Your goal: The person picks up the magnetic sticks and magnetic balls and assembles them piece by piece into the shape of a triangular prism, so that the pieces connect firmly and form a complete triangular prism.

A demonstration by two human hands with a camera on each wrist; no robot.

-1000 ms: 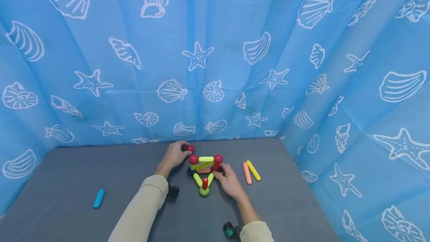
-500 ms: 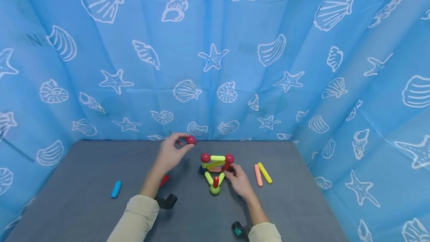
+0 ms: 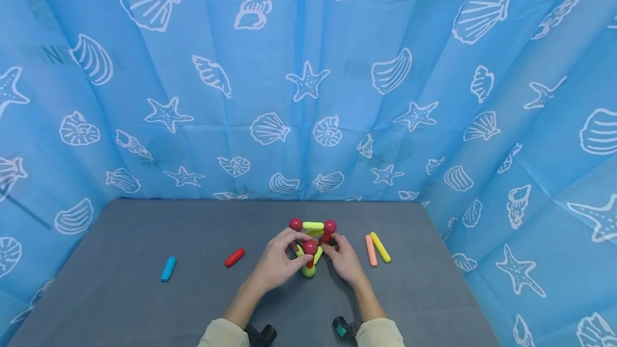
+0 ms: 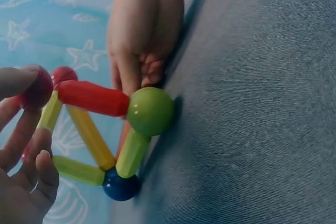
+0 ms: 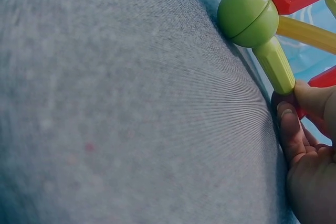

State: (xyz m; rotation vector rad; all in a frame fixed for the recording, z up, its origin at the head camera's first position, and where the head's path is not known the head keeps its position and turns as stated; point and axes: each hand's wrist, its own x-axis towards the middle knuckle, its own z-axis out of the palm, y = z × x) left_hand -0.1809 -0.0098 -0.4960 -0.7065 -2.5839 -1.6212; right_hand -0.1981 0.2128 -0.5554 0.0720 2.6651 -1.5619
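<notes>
A frame of coloured rods and balls stands on the table. My left hand (image 3: 277,263) pinches a red ball (image 3: 310,247) at the top of the frame's front upright red rod (image 4: 93,98). Whether ball and rod touch, I cannot tell. That rod rises from a green ball (image 4: 151,111) on the tabletop. On the frame's right side, my right hand (image 3: 344,261) pinches a dark ball (image 5: 282,99) at a base corner, below a yellow-green rod (image 5: 274,66). A blue ball (image 4: 121,184) forms another base corner. Two red balls top the rear uprights, including one at right (image 3: 330,226).
Left of the frame, a blue rod (image 3: 168,269) and a loose red rod (image 3: 234,257) lie on the grey table (image 3: 144,315). A pink rod (image 3: 370,251) and a yellow rod (image 3: 381,247) lie to the right. Behind hangs a blue seashell curtain (image 3: 308,149).
My left hand has lifted the red ball from the table's back and brought it to the frame's front. The loose red rod has come out from behind my left arm. My right hand keeps its hold.
</notes>
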